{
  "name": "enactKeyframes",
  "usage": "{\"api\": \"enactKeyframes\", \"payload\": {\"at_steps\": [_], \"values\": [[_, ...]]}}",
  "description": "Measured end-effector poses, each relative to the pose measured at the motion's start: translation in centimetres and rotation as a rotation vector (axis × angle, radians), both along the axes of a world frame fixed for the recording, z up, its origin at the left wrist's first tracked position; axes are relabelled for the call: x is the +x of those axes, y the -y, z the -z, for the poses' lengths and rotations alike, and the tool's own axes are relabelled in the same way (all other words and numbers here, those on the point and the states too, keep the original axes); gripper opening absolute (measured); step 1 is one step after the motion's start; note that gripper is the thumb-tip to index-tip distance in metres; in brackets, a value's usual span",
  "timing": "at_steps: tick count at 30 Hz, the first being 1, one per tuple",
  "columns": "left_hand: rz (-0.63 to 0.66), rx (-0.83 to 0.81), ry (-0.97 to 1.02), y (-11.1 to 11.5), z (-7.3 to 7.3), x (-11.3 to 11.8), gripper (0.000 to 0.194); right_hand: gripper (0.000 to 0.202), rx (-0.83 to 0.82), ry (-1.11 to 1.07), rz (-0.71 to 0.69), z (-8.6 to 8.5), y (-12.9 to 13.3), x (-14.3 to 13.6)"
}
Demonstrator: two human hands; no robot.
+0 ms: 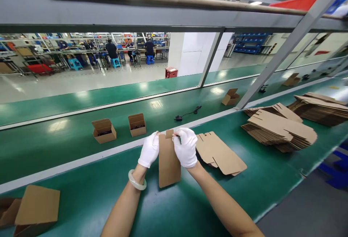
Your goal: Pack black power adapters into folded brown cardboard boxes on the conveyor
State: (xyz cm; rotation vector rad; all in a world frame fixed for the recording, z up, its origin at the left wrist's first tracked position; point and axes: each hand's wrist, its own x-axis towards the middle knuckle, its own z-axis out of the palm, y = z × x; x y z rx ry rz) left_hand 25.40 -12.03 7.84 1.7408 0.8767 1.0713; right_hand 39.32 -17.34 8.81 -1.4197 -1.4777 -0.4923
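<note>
A brown cardboard box blank (pixel 169 164), partly folded, is held between my two white-gloved hands above the green bench. My left hand (pixel 150 150) grips its upper left edge with the fingers closed. At the upper right corner, my right hand (pixel 186 147) pinches the cardboard beside a small raised flap (pixel 169 134). The glove covers part of that corner. Just right of my right hand lie flat box blanks (pixel 221 153), one over another.
Stacks of flat blanks (pixel 280 128) lie further right. Open boxes (pixel 104 131) with dark contents and a black adapter with cable (pixel 178 118) sit on the green belt ahead. Formed boxes (pixel 38 204) stand at lower left. A slanted metal post (pixel 282 48) rises at right. People sit far behind.
</note>
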Motion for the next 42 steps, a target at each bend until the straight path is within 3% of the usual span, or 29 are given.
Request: {"api": "enactKeyframes", "payload": {"at_steps": [5,9,12,15,17,21,25,27,29,31,33,37,42], "values": [[-0.174,0.098,-0.087,0.2,-0.8,-1.0,0.033,0.023,-0.233,0.346,-0.189,-0.4,0.8,-0.4],[-0.142,0.096,-0.145,0.4,-1.5,-1.5,0.034,0.030,-0.299,0.375,-0.333,0.2,1.9,-1.4],[0.062,0.063,-0.149,0.8,-2.4,-2.0,0.041,0.029,-0.275,0.293,-0.347,0.3,2.0,-1.3],[0.340,0.066,-0.228,1.1,-3.4,-2.6,0.072,0.024,-0.249,0.227,-0.324,-0.5,1.8,-0.6],[0.429,0.081,-0.284,1.3,-3.8,-2.8,0.071,0.021,-0.246,0.211,-0.343,-1.1,1.8,-0.1],[0.422,0.107,-0.284,1.2,-3.6,-2.7,0.038,0.016,-0.197,0.090,-0.377,-1.1,2.3,0.4],[0.346,0.123,-0.219,1.1,-3.1,-2.5,0.030,0.026,-0.085,-0.453,-0.192,-0.5,2.7,1.5],[0.362,0.145,-0.180,1.2,-3.0,-2.4,0.029,0.036,-0.254,-0.704,-0.338,-0.5,2.7,1.9],[0.394,0.181,-0.164,1.4,-3.0,-2.1,0.028,0.044,-0.523,-0.863,-0.638,-0.7,2.7,2.0],[0.428,0.221,-0.175,1.6,-3.0,-1.9,0.027,0.049,-0.713,-0.971,-0.848,-0.7,2.7,1.9],[0.450,0.250,-0.191,1.7,-3.0,-1.7,0.026,0.054,-0.795,-1.033,-0.904,-0.5,2.6,1.7],[0.454,0.222,-0.132,1.6,-2.8,-1.7,0.030,0.053,-0.876,-1.014,-0.891,-0.4,2.4,2.3],[0.460,0.196,-0.084,1.6,-2.7,-1.8,0.033,0.050,-0.974,-0.839,-0.965,-2.5,1.8,3.7]]}}
